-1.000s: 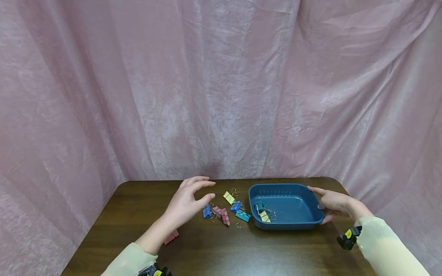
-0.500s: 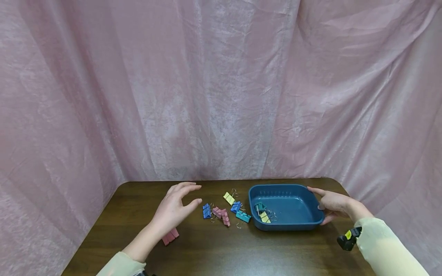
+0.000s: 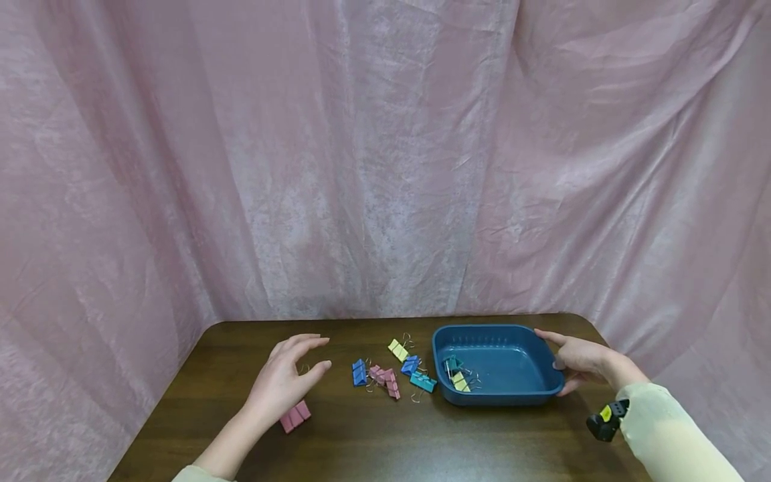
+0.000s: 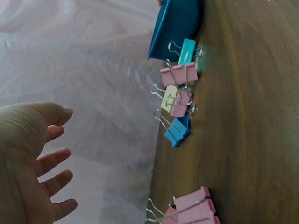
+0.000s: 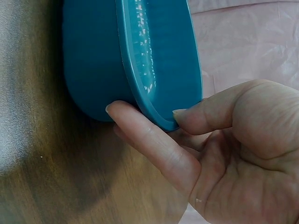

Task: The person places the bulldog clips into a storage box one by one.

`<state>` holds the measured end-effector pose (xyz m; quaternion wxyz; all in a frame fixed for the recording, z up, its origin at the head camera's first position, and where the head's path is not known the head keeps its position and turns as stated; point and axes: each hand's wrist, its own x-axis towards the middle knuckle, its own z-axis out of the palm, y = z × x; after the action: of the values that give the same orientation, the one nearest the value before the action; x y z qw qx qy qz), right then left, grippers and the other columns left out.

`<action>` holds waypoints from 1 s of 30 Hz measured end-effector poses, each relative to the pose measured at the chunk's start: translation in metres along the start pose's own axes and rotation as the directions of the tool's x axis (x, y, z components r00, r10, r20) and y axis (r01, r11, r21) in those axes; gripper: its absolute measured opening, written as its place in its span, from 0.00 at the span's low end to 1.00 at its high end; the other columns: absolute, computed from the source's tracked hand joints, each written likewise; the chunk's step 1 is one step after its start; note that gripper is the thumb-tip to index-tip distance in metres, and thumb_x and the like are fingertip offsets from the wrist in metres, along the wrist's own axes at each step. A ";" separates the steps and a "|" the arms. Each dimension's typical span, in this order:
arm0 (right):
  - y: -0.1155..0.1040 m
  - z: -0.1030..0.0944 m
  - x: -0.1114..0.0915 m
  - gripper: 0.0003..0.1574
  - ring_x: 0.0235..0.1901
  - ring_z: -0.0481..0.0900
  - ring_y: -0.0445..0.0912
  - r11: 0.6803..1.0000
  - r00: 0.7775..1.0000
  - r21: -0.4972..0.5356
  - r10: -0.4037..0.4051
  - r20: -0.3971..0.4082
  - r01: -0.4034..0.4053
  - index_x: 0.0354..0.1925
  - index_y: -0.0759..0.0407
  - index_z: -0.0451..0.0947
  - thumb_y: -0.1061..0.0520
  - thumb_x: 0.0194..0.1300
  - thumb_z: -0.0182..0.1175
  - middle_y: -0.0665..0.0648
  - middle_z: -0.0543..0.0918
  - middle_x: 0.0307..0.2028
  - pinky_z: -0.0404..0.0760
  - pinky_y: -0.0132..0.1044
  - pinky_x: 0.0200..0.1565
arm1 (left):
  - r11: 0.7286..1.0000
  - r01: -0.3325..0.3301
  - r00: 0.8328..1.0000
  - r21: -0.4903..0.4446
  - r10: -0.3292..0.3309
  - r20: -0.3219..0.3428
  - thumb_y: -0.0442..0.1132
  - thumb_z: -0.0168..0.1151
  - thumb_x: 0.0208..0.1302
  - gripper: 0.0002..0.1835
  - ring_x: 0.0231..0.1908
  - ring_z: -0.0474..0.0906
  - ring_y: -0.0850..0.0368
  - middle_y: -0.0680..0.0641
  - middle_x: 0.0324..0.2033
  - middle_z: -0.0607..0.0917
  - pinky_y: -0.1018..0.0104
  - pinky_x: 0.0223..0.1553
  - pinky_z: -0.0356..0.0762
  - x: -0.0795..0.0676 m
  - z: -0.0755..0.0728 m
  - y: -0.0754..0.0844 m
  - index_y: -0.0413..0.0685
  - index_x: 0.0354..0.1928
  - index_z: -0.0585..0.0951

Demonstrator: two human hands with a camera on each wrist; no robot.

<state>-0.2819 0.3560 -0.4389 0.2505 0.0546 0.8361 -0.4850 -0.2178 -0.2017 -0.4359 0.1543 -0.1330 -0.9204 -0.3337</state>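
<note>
My left hand (image 3: 278, 383) hovers above the table's left side, thumb and fingers spread with nothing between them. Just below it lie pink binder clips (image 3: 295, 416), seen larger in the left wrist view. To its right are a blue binder clip (image 3: 359, 373), more pink binder clips (image 3: 391, 384), a yellow binder clip (image 3: 398, 350), another blue binder clip (image 3: 410, 365) and a teal binder clip (image 3: 423, 382). My right hand (image 3: 583, 361) pinches the right end of a blue plastic tray (image 5: 93, 60), thumb over the rim and fingers along the outer wall.
Inside the tray's left end sit a teal binder clip (image 3: 453, 363) and a yellow binder clip (image 3: 460, 382). The brown wooden table (image 3: 361, 442) reaches back to a pink curtain (image 3: 373, 201), which hangs behind it and at both sides.
My left hand has moved left and toward the body, away from the loose clips, uncovering more of the pink clips at the left. The right hand stays on the tray.
</note>
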 end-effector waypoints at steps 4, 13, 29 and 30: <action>-0.001 0.001 0.001 0.52 0.37 0.86 0.60 1.000 1.000 -0.011 0.010 -0.005 -0.010 0.82 0.55 0.41 0.76 0.66 0.47 0.88 0.44 0.69 0.87 0.51 0.34 | 0.999 0.038 0.999 -0.009 -0.038 0.000 0.52 0.71 0.65 0.23 0.63 0.69 0.53 0.57 0.63 0.78 0.56 0.49 0.79 -0.007 -0.002 -0.008 0.63 0.61 0.82; -0.002 0.001 0.000 0.53 0.39 0.86 0.61 1.000 1.000 0.000 0.005 0.007 -0.005 0.82 0.56 0.41 0.76 0.66 0.47 0.88 0.43 0.70 0.87 0.52 0.35 | 0.998 0.062 0.998 -0.003 -0.062 -0.025 0.52 0.69 0.68 0.23 0.66 0.67 0.44 0.52 0.63 0.78 0.36 0.58 0.70 -0.024 -0.013 -0.035 0.58 0.62 0.82; 0.000 -0.001 0.001 0.54 0.38 0.86 0.61 1.000 1.000 0.009 -0.001 0.016 0.001 0.82 0.55 0.40 0.76 0.65 0.46 0.86 0.43 0.70 0.87 0.52 0.34 | 0.987 0.105 0.994 0.121 -0.103 -0.024 0.54 0.69 0.67 0.19 0.62 0.71 0.33 0.42 0.60 0.81 0.32 0.58 0.68 -0.036 -0.033 -0.063 0.53 0.55 0.87; 0.000 -0.001 0.002 0.54 0.38 0.86 0.61 1.000 1.000 0.010 -0.003 0.018 0.003 0.82 0.55 0.40 0.76 0.65 0.46 0.86 0.43 0.70 0.87 0.52 0.34 | 0.986 0.107 0.994 0.126 -0.106 -0.020 0.54 0.69 0.67 0.19 0.62 0.71 0.32 0.42 0.60 0.82 0.32 0.57 0.68 -0.037 -0.033 -0.065 0.53 0.54 0.87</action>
<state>-0.2834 0.3565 -0.4396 0.2570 0.0505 0.8315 -0.4900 -0.1997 -0.2769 -0.4627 0.1503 -0.0713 -0.9446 -0.2830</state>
